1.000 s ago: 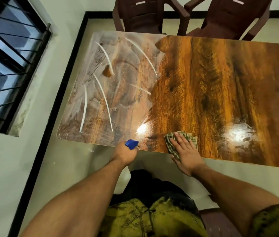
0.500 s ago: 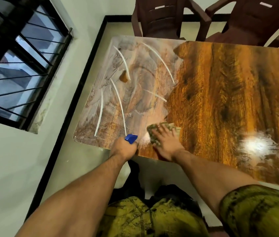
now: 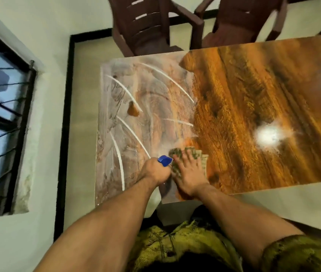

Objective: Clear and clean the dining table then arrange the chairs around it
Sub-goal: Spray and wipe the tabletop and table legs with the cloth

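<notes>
The wooden dining table fills the middle of the view. Its left third is coated with a whitish film and curved white streaks; the rest shines bare and glossy. My right hand lies flat on a green patterned cloth near the front edge, at the border of the film. Just left of it, my left hand is closed around a spray bottle whose blue nozzle sticks up; the bottle's body is hidden by the hand.
Two dark brown plastic chairs stand at the table's far side. A barred window is in the wall on the left. A black skirting line borders the floor strip between wall and table.
My right hand has slid the cloth leftward along the front edge, up beside the left hand. The view has shifted, so the table sits further right in frame.
</notes>
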